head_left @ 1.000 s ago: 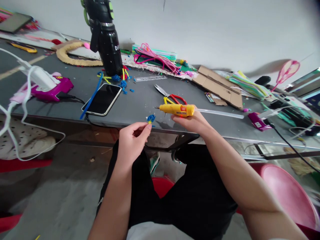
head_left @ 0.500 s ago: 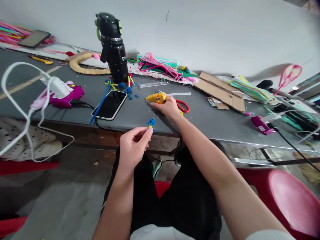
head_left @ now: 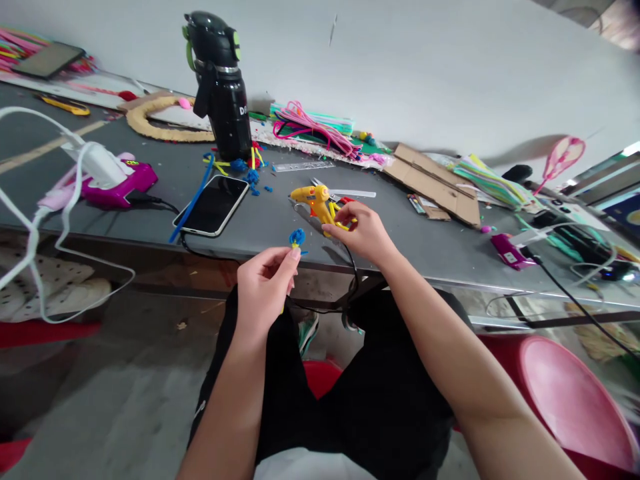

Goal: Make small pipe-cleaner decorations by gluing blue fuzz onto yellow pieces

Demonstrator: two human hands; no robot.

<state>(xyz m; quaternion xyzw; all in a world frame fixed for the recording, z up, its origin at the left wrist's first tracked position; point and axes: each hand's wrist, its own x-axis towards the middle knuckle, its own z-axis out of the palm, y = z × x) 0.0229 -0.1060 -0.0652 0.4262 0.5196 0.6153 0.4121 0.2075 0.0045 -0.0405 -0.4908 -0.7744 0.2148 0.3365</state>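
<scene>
My left hand [head_left: 265, 283] is pinched closed on a small blue and yellow pipe-cleaner flower [head_left: 297, 237], held upright just in front of the table edge. A yellow hot glue gun [head_left: 311, 195] is on the table, nozzle pointing left, its black cord dropping over the edge. My right hand [head_left: 364, 230] is at the gun's handle, thumb and fingers closed around its lower part. Scissors [head_left: 345, 199] with red handles lie behind the gun, partly hidden by it and by my right hand. A clear glue stick [head_left: 357, 193] lies behind.
A phone [head_left: 213, 207] with a blue pipe cleaner across its edge lies left, near a black bottle [head_left: 230, 110]. Purple power adapters [head_left: 120, 187] with cables sit at both sides. Cardboard [head_left: 435, 183], a ruler [head_left: 303, 167] and pipe-cleaner bundles [head_left: 317, 130] lie toward the wall.
My right hand has shifted from the glue gun's body to its handle, rightward and toward me. My left hand still holds the flower. The view has shifted slightly.
</scene>
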